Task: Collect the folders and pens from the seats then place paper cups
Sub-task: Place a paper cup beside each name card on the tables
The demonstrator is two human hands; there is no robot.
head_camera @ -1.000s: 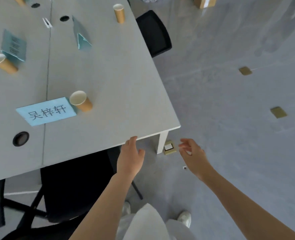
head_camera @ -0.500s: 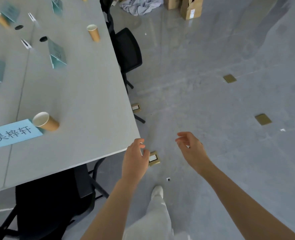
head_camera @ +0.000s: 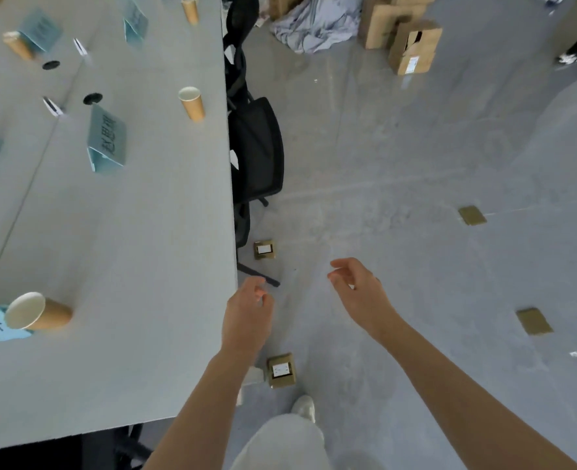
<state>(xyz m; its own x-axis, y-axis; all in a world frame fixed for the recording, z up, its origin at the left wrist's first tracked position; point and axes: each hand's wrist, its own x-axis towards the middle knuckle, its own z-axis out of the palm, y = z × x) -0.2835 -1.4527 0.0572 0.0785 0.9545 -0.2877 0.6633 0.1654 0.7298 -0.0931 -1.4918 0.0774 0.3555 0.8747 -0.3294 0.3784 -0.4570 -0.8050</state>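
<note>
Brown paper cups: one (head_camera: 38, 313) near left on the pale grey counter (head_camera: 138, 266), one (head_camera: 192, 103) farther along its right edge.
Left hand (head_camera: 246, 317): empty, fingers loosely curled, beside the counter's right edge.
Right hand (head_camera: 358, 293): empty, relaxed, over the grey floor (head_camera: 415, 164).
Black chair (head_camera: 256, 147): tucked at the counter's right side.

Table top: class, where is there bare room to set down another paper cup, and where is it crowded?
Bare: the wide stretch of table between the standing name card and the near cup, out to the right edge. Crowded: the far left, where cards, cups and cable holes cluster.
</note>
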